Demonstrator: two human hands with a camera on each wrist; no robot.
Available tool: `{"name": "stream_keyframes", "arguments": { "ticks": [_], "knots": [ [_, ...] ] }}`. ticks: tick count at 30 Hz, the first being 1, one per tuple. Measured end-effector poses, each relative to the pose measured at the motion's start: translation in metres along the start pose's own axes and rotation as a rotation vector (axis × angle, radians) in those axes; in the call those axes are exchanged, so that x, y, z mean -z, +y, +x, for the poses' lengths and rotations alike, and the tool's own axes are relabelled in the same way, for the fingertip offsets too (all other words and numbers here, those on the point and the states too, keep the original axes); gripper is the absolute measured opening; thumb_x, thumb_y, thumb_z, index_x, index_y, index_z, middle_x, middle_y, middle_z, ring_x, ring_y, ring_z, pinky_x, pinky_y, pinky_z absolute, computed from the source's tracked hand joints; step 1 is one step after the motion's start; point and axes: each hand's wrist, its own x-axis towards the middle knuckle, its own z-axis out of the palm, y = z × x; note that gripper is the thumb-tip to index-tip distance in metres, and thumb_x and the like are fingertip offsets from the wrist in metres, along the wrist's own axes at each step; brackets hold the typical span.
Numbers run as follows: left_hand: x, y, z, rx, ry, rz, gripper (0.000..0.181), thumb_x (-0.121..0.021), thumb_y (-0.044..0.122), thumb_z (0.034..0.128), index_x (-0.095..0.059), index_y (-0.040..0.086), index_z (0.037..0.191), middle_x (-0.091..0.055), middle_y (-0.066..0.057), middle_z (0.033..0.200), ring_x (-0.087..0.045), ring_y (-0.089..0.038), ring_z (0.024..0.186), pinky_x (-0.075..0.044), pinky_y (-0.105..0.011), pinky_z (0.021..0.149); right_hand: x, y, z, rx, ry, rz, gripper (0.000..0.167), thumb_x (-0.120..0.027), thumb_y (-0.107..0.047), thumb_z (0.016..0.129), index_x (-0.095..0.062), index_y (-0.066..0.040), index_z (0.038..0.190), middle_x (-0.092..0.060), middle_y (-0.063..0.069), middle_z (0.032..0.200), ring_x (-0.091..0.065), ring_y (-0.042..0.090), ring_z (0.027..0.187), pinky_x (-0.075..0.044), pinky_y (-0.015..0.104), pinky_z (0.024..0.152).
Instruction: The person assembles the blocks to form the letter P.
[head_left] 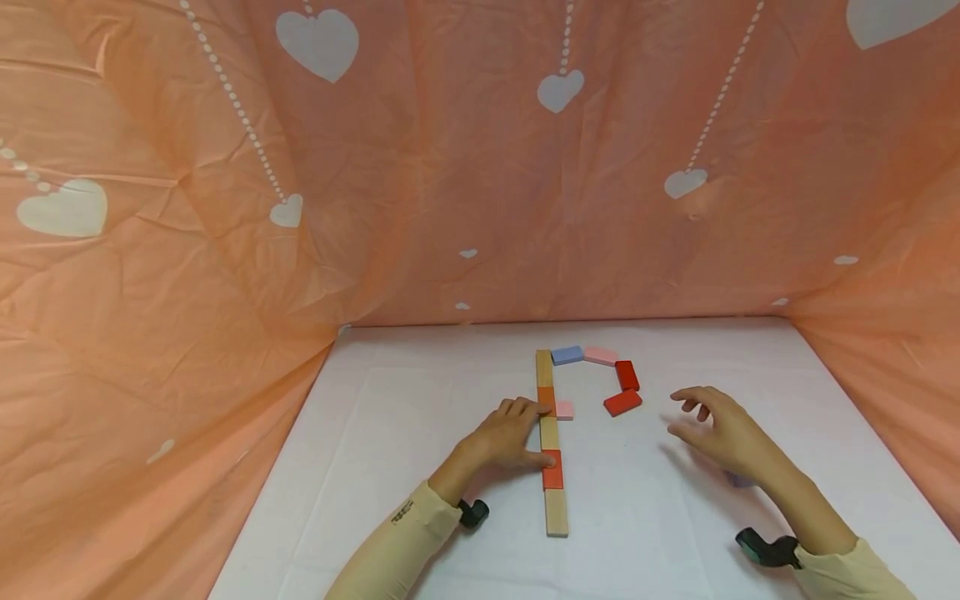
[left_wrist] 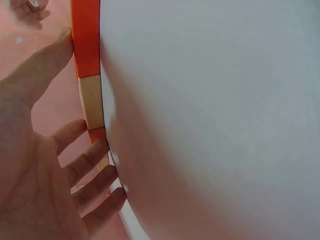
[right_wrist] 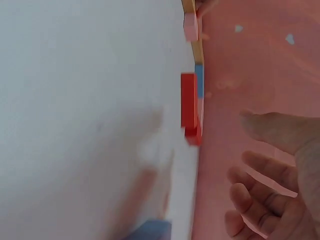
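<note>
A straight column of flat blocks runs toward me: a wooden block (head_left: 544,368) at the far end, an orange block (head_left: 547,397), a wooden block (head_left: 550,433), a red-orange block (head_left: 552,477) and a wooden block (head_left: 556,510) nearest. My left hand (head_left: 508,435) touches its left side, thumb at the red-orange block, forefinger at the orange one, fingers spread. Right of the column, a blue block (head_left: 567,355), pink block (head_left: 601,356), red block (head_left: 627,375) and second red block (head_left: 622,403) form a curve. My right hand (head_left: 716,429) hovers beside it, fingers loosely bent, holding nothing.
A small pink block (head_left: 565,410) sits against the column's right side. Partly hidden under my right wrist lies a bluish block (head_left: 738,479), also a blurred blue block (right_wrist: 150,230) in the right wrist view. An orange curtain (head_left: 480,167) surrounds the white tabletop (head_left: 420,367).
</note>
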Motion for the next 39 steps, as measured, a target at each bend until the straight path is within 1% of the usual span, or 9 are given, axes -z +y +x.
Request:
{"name": "stream_keyframes", "arguments": {
  "ticks": [5,11,15,19,24,26,30,34,39],
  "knots": [
    [0.0,0.0,0.0,0.004,-0.001,-0.007,0.086,-0.08,0.057,0.0931,-0.043,0.02,0.162,-0.046,-0.005,0.159,-0.042,-0.027,0.145,-0.04,-0.044,0.121,0.006,0.013,-0.014,-0.016,0.019,0.0,0.047,-0.094,-0.006,0.078,-0.072,0.001,0.119,-0.069,0.009,0.099,-0.055,0.018,0.083,-0.046,0.031,0.068],
    [0.0,0.001,0.0,0.002,-0.001,-0.002,0.087,-0.08,0.058,0.0928,-0.043,0.019,0.162,-0.046,-0.006,0.158,-0.043,-0.028,0.145,-0.04,-0.043,0.121,0.011,0.029,-0.029,-0.042,0.019,-0.031,0.056,-0.098,-0.011,0.072,-0.07,0.0,0.119,-0.065,0.006,0.097,-0.052,0.014,0.084,-0.044,0.028,0.069],
    [0.0,0.001,0.0,0.0,0.001,-0.007,0.087,-0.08,0.057,0.0929,-0.043,0.019,0.162,-0.046,-0.006,0.157,-0.043,-0.028,0.144,-0.04,-0.043,0.121,0.015,0.037,-0.038,-0.078,0.009,-0.045,0.06,-0.1,-0.014,0.071,-0.069,0.0,0.121,-0.062,0.005,0.098,-0.048,0.009,0.085,-0.043,0.026,0.07],
    [0.0,0.001,0.0,0.002,0.001,-0.011,0.086,-0.08,0.056,0.0928,-0.043,0.019,0.161,-0.047,-0.006,0.157,-0.043,-0.027,0.143,-0.04,-0.043,0.12,0.018,0.041,-0.043,-0.135,-0.032,-0.056,0.066,-0.101,-0.016,0.07,-0.066,0.002,0.123,-0.06,0.006,0.098,-0.049,0.01,0.086,-0.044,0.026,0.07],
    [0.0,0.001,0.0,0.004,0.0,-0.004,0.087,-0.08,0.057,0.0926,-0.043,0.019,0.161,-0.047,-0.006,0.158,-0.043,-0.027,0.143,-0.04,-0.043,0.12,0.02,0.042,-0.046,-0.226,-0.125,-0.059,0.073,-0.1,-0.021,0.073,-0.059,0.006,0.127,-0.06,0.009,0.1,-0.053,0.02,0.09,-0.046,0.028,0.071],
    [0.0,0.001,0.0,0.004,0.001,-0.001,0.087,-0.08,0.058,0.0925,-0.043,0.019,0.161,-0.047,-0.006,0.158,-0.044,-0.027,0.144,-0.04,-0.043,0.12,0.021,0.041,-0.047,-0.251,-0.151,-0.053,0.075,-0.1,-0.022,0.075,-0.056,0.007,0.129,-0.06,0.011,0.101,-0.054,0.023,0.09,-0.047,0.029,0.071],
    [0.0,0.001,0.0,0.005,0.0,-0.005,0.087,-0.08,0.057,0.0929,-0.043,0.019,0.161,-0.046,-0.006,0.157,-0.043,-0.028,0.144,-0.04,-0.043,0.121,0.021,0.043,-0.049,-0.261,-0.168,-0.046,0.076,-0.099,-0.021,0.076,-0.054,0.009,0.129,-0.06,0.011,0.099,-0.054,0.023,0.088,-0.046,0.029,0.07],
    [-0.001,0.001,0.0,0.012,-0.005,-0.012,0.086,-0.08,0.057,0.0931,-0.043,0.02,0.161,-0.046,-0.005,0.158,-0.042,-0.027,0.145,-0.039,-0.043,0.121,0.021,0.047,-0.051,-0.259,-0.163,-0.038,0.074,-0.098,-0.018,0.076,-0.054,0.01,0.128,-0.058,0.01,0.096,-0.052,0.022,0.085,-0.045,0.029,0.069],
    [-0.002,0.001,0.0,0.012,-0.007,-0.015,0.086,-0.079,0.057,0.0931,-0.043,0.021,0.162,-0.045,-0.005,0.159,-0.042,-0.027,0.146,-0.039,-0.044,0.121,0.023,0.048,-0.051,-0.289,-0.188,-0.023,0.072,-0.096,-0.017,0.079,-0.052,0.012,0.129,-0.056,0.008,0.094,-0.049,0.02,0.084,-0.042,0.028,0.068]
  ]
}}
